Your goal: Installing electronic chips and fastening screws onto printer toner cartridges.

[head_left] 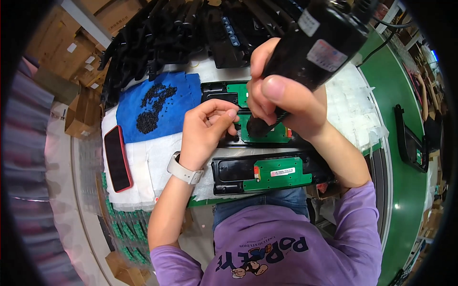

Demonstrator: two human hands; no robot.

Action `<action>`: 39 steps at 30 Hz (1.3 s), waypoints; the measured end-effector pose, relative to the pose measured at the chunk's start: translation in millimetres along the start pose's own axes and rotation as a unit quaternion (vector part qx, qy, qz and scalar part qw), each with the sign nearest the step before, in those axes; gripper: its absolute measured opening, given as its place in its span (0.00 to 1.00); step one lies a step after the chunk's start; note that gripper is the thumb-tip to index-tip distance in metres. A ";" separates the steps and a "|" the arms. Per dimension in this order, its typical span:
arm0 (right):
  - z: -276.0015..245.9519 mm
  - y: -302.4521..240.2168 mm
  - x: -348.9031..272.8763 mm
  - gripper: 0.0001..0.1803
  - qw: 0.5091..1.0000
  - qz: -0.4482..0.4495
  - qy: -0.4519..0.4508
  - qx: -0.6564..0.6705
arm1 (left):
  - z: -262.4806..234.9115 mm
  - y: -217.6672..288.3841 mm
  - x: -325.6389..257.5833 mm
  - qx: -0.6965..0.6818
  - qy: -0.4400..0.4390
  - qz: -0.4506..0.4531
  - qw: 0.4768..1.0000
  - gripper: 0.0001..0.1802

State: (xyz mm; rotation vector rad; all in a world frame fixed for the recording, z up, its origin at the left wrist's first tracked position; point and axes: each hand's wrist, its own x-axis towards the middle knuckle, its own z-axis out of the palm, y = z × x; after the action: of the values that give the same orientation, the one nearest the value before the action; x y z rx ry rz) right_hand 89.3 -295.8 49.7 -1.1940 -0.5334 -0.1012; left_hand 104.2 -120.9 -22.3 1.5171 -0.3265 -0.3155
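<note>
My right hand [291, 95] is wrapped round a black electric screwdriver [315, 47], tilted with its tip down at a green circuit board [255, 133] in a black plastic housing. Just left of the tip, my left hand [207, 126] has thumb and fingers pinched together over that housing's edge; whatever they hold is too small to make out. Behind lies another black housing [217, 90] with a green board, partly hidden by my hands. Nearest me rests a third black housing [229, 176], its green board [286, 174] bearing a white label.
A blue cloth [179, 107] with a pile of small black screws [148, 121] lies to the left, beside a red-edged phone [118, 159]. Many black plastic parts [176, 33] are heaped at the back. On the green surface [405, 190] at right sits another black housing [410, 143].
</note>
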 end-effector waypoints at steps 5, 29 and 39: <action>8.6 -0.6 2.8 0.15 0.998 0.039 -0.034 -0.041 | -2.0 -0.9 -0.3 -0.009 -0.020 -0.015 1.000 0.06; -32.6 -19.7 4.6 0.24 0.970 -0.159 -0.052 0.175 | 7.0 9.3 -4.6 -0.048 -0.025 0.014 0.998 0.06; -39.2 -16.4 0.8 0.22 0.967 -0.152 -0.024 0.204 | 7.3 10.3 -7.4 -0.094 -0.070 -0.035 0.993 0.05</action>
State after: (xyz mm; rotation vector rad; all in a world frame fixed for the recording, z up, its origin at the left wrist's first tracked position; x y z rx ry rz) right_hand 97.7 -337.3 53.9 -0.7084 -0.7392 -0.2129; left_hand 94.6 -124.4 -11.9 1.3264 -0.3435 -0.4964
